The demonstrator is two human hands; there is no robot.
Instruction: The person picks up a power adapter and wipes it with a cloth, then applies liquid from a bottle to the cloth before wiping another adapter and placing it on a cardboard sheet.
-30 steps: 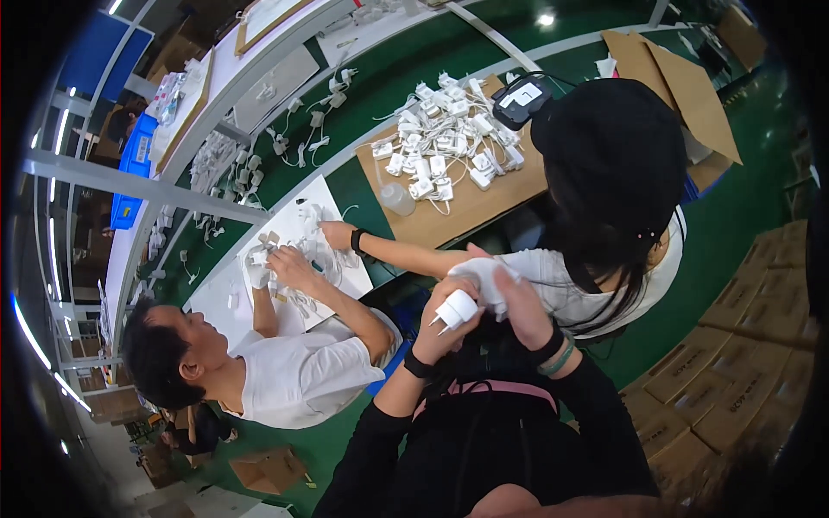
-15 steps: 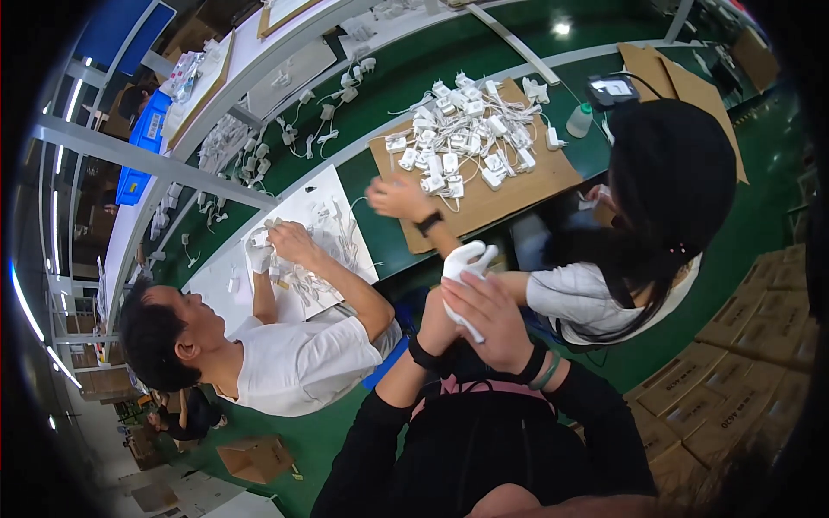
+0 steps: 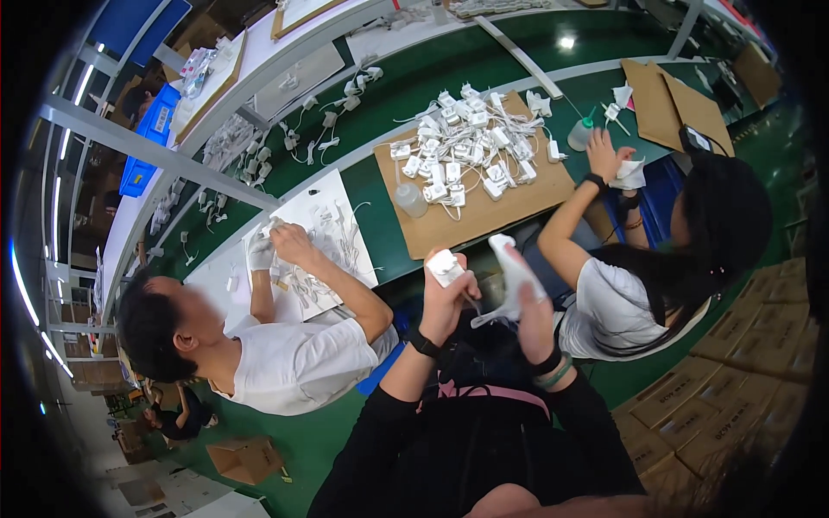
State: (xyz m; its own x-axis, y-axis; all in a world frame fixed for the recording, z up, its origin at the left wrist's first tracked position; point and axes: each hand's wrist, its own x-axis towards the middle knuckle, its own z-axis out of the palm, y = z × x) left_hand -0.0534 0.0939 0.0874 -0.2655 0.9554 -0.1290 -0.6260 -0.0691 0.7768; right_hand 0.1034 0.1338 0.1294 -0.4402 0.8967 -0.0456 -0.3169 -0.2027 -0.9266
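A white power adapter (image 3: 446, 268) sits in my left hand (image 3: 442, 302), its fingers wrapped around the body. My right hand (image 3: 537, 324), a little apart from it, holds a white cloth (image 3: 515, 274) that covers most of its fingers. White cable hangs between the two hands; how it runs is partly hidden. Beyond my hands, a heap of white adapters with cables (image 3: 471, 142) lies on a cardboard sheet (image 3: 544, 194). A clear squeeze bottle (image 3: 410, 200) stands at that sheet's left side.
At left a co-worker (image 3: 294, 354) handles pieces over a white board (image 3: 345, 186). Another co-worker (image 3: 622, 289), on the right, holds a white cloth (image 3: 629, 175) near a green-capped bottle (image 3: 581, 133). Brown cartons (image 3: 734, 393) are stacked at lower right.
My hands have moved apart, exposing the adapter in the left. The right co-worker's arm has swung right from the cardboard, where a clear bottle now stands.
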